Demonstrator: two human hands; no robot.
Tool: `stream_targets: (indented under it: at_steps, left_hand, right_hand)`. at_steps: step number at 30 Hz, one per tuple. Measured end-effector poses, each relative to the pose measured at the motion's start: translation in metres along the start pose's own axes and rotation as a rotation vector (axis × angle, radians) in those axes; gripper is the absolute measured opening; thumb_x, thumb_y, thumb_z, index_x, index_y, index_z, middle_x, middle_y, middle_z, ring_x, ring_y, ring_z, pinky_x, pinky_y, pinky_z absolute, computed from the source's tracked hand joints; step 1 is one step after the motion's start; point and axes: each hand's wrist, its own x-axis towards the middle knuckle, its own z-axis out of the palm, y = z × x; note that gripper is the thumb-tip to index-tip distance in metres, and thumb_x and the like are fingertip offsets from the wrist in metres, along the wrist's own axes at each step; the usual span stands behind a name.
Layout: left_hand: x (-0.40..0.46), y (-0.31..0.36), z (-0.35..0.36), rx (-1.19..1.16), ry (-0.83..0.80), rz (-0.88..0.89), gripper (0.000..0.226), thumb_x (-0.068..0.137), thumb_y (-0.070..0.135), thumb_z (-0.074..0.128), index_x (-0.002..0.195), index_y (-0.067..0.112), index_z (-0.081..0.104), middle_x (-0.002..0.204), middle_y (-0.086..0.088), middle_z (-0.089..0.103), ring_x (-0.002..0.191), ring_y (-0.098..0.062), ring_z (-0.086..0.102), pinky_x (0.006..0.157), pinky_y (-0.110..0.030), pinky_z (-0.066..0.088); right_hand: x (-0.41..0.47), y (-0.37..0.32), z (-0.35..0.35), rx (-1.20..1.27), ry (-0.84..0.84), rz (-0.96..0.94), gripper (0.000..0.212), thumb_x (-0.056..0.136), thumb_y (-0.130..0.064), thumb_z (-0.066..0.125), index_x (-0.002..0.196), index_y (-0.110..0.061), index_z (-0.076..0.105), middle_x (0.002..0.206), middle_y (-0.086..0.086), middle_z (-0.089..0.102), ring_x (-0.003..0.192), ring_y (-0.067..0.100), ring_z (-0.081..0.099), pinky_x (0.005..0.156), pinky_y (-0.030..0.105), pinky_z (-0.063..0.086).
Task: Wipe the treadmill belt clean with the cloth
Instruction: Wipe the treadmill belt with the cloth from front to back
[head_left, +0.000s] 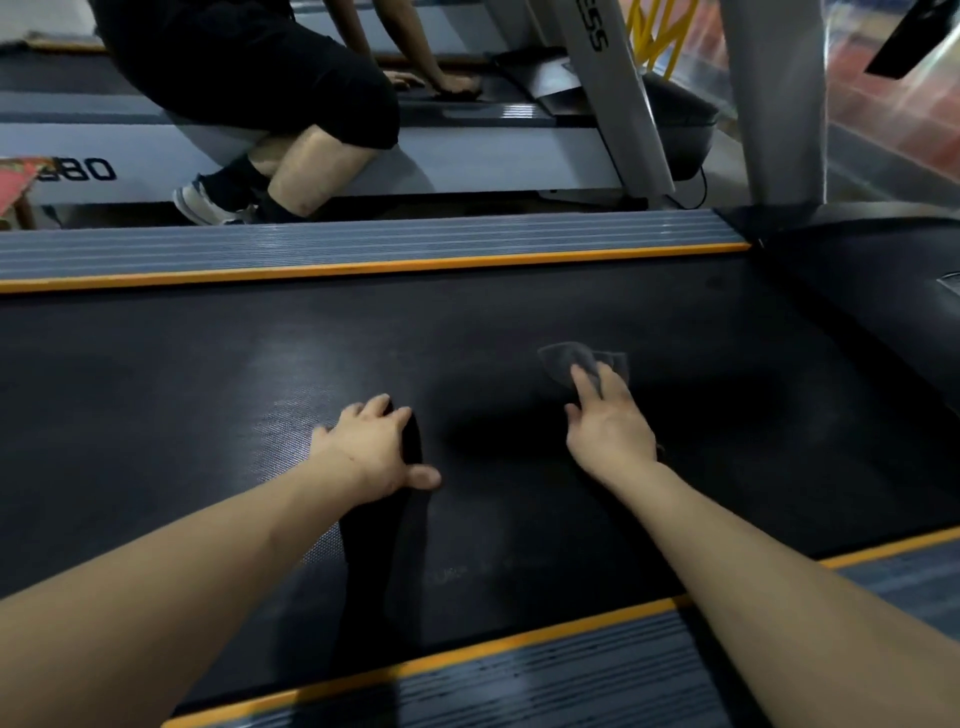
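Observation:
The black treadmill belt (208, 395) fills the middle of the head view. A small grey cloth (563, 359) lies crumpled on the belt right of centre. My right hand (610, 423) lies on top of the cloth, its straight fingers pressing it onto the belt; most of the cloth shows beyond the fingertips. My left hand (376, 449) rests flat on the belt left of centre, fingers spread and holding nothing. A dark shadow falls on the belt beside it.
Grey ribbed side rails with orange edging run along the far side (363, 244) and the near side (519, 675) of the belt. A grey upright post (779, 104) rises at the back right. Another person (249, 88) crouches on the neighbouring treadmill (467, 161), hands on its belt.

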Motion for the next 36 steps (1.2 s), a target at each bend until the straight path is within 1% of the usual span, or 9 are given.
stream_targets:
  at_steps: [3,8,12,17,22,27,30,32,36]
  left_hand:
    - [-0.007,-0.004,0.009,-0.036,-0.156,-0.009,0.136,0.061,0.084,0.072,0.161,0.032,-0.003,0.168,0.010,-0.020,0.155,-0.021,-0.017,0.118,-0.070,0.014]
    - [-0.003,0.001,0.015,-0.070,-0.127,-0.041,0.139,0.061,0.076,0.079,0.161,0.030,-0.005,0.167,0.011,-0.022,0.155,-0.020,-0.020,0.115,-0.076,0.008]
    - [-0.005,0.000,0.016,-0.088,-0.117,-0.050,0.139,0.061,0.075,0.080,0.161,0.030,-0.006,0.168,0.012,-0.021,0.155,-0.019,-0.020,0.116,-0.076,0.007]
    - [-0.006,0.001,0.016,-0.096,-0.106,-0.041,0.137,0.062,0.075,0.080,0.161,0.030,-0.003,0.168,0.011,-0.019,0.155,-0.019,-0.020,0.115,-0.076,0.008]
    - [-0.007,0.001,0.017,-0.092,-0.099,-0.048,0.136,0.063,0.074,0.080,0.162,0.030,-0.003,0.168,0.011,-0.018,0.155,-0.020,-0.019,0.116,-0.075,0.008]
    - [-0.008,0.002,0.016,-0.088,-0.097,-0.050,0.135,0.064,0.075,0.078,0.162,0.028,-0.001,0.168,0.011,-0.019,0.155,-0.019,-0.018,0.116,-0.074,0.008]
    - [-0.008,0.000,0.018,-0.103,-0.094,-0.055,0.135,0.065,0.075,0.078,0.162,0.027,-0.002,0.168,0.011,-0.019,0.155,-0.018,-0.019,0.118,-0.073,0.006]
    - [-0.007,-0.002,0.019,-0.115,-0.084,-0.052,0.136,0.063,0.075,0.079,0.162,0.029,-0.003,0.168,0.012,-0.019,0.154,-0.017,-0.020,0.117,-0.073,0.006]
    - [-0.005,-0.001,0.019,-0.121,-0.080,-0.044,0.136,0.061,0.074,0.081,0.161,0.030,-0.001,0.168,0.013,-0.017,0.154,-0.018,-0.020,0.115,-0.076,0.005]
  right_hand:
    - [-0.004,-0.035,0.003,-0.019,-0.044,-0.035,0.064,0.099,-0.045,0.036,0.156,-0.025,0.013,0.165,0.007,-0.001,0.151,0.029,0.001,0.122,0.043,0.013]
    - [-0.047,-0.120,0.032,-0.030,-0.020,-0.391,0.067,0.093,-0.031,0.050,0.154,-0.021,0.026,0.163,0.012,0.015,0.148,0.034,0.017,0.121,0.044,0.018]
    - [-0.043,-0.100,0.027,0.008,-0.024,-0.519,0.059,0.097,-0.029,0.049,0.153,-0.027,0.029,0.161,0.007,0.023,0.148,0.028,0.022,0.121,0.042,0.023]
    - [-0.001,0.021,0.011,-0.040,0.088,-0.131,0.059,0.097,-0.040,0.030,0.153,-0.025,0.027,0.161,0.009,0.022,0.147,0.030,0.025,0.119,0.040,0.028]
    - [-0.009,-0.015,0.008,-0.015,0.104,0.051,0.060,0.093,-0.034,0.048,0.150,-0.020,0.034,0.159,0.011,0.025,0.142,0.033,0.027,0.113,0.044,0.032]
    - [-0.072,-0.122,0.034,0.025,0.024,-0.391,0.068,0.086,-0.034,0.058,0.149,-0.021,0.037,0.157,0.010,0.031,0.140,0.033,0.032,0.113,0.044,0.033]
    - [-0.072,-0.108,0.030,0.088,0.007,-0.582,0.059,0.092,-0.028,0.054,0.149,-0.024,0.038,0.155,0.009,0.036,0.141,0.029,0.034,0.115,0.042,0.033]
    - [-0.049,-0.057,0.029,0.037,0.064,-0.497,0.056,0.093,-0.027,0.049,0.148,-0.023,0.041,0.154,0.009,0.040,0.140,0.028,0.038,0.115,0.039,0.034]
    - [-0.020,0.034,0.002,-0.020,0.116,-0.023,0.055,0.100,-0.034,0.030,0.154,-0.023,0.027,0.161,0.005,0.023,0.146,0.025,0.026,0.117,0.039,0.029]
